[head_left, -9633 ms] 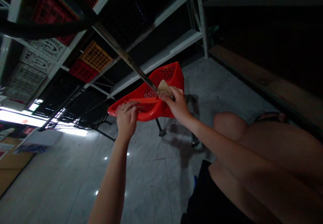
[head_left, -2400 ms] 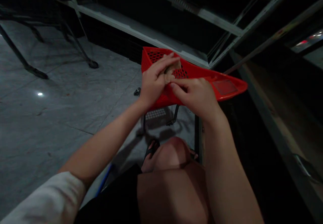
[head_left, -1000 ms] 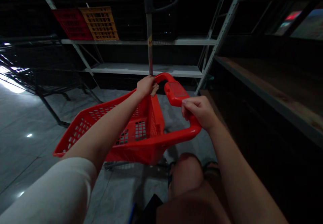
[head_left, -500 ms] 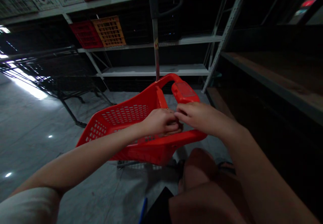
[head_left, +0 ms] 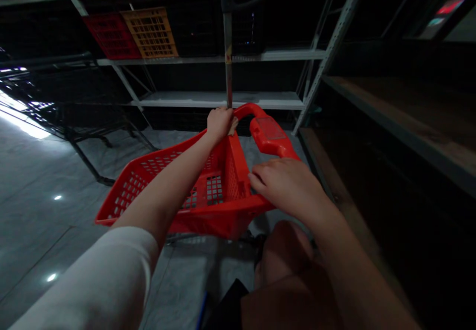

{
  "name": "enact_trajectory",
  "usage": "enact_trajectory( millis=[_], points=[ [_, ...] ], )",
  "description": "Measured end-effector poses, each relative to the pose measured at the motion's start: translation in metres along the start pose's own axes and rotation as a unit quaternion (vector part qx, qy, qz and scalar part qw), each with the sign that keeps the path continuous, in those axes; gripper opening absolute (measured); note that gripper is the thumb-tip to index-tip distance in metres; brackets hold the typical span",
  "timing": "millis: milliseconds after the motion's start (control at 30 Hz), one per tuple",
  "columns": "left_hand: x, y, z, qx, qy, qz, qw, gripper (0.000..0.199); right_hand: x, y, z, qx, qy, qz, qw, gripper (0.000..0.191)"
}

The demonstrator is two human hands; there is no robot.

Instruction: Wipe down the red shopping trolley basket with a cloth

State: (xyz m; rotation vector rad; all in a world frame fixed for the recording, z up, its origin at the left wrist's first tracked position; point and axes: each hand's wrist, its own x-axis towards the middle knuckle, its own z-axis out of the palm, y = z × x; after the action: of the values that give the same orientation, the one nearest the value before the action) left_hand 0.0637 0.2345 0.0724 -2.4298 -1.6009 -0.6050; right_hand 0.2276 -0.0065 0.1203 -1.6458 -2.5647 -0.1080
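A red shopping basket cart (head_left: 213, 216) with perforated sides stands in front of me. My left hand (head_left: 220, 123) is closed on a small tan cloth (head_left: 233, 126) at the basket's far rim, beside the foot of an upright metal pole (head_left: 228, 67). Nearer to me, my right hand (head_left: 280, 179) lies over the cart's right side, just below the red handle (head_left: 269, 129). Its fingers are bent and pressed together, and their undersides are hidden, so I cannot make out what they hold.
Behind the cart is a white metal rack (head_left: 219, 99) bearing a red crate (head_left: 113, 35) and a yellow crate (head_left: 150, 32). A dark metal frame (head_left: 89, 122) stands at left. Brown shelving (head_left: 401, 117) runs along the right. My knees are below the cart.
My left hand has moved away from my right hand, forward to the far rim by the pole, and the tan cloth now shows. My right hand has shifted slightly down. The view has shifted a little.
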Motion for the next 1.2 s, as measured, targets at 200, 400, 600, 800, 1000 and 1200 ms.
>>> enact_trajectory(
  millis=[200, 400, 600, 800, 1000, 1200],
  points=[
    [-0.018, 0.000, 0.012, -0.141, -0.039, 0.052, 0.988, 0.017, 0.026, 0.005, -0.001, -0.002, -0.027, 0.027, 0.999, 0.041],
    [-0.077, -0.002, -0.010, -0.349, -0.044, 0.037, 0.935, 0.039, 0.044, 0.020, 0.000, 0.023, -0.046, 0.057, 0.997, 0.042],
    [-0.155, 0.004, -0.056, -0.409, -0.193, 0.123, 0.883, 0.048, 0.051, 0.042, 0.005, -0.003, -0.021, 0.046, 0.999, 0.046],
    [-0.228, -0.037, -0.068, -0.106, -0.206, 0.070, 0.970, 0.048, 0.050, 0.075, 0.012, -0.003, -0.017, 0.091, 0.996, 0.041],
    [-0.281, -0.044, -0.061, -0.027, -0.142, -0.119, 0.982, 0.042, 0.040, 0.107, 0.016, 0.010, -0.009, 0.138, 0.990, 0.037],
    [-0.256, 0.018, -0.051, -0.111, -0.195, -0.113, 0.968, 0.055, 0.020, 0.056, 0.042, -0.077, 0.052, 0.200, 0.975, 0.045]
  ],
)
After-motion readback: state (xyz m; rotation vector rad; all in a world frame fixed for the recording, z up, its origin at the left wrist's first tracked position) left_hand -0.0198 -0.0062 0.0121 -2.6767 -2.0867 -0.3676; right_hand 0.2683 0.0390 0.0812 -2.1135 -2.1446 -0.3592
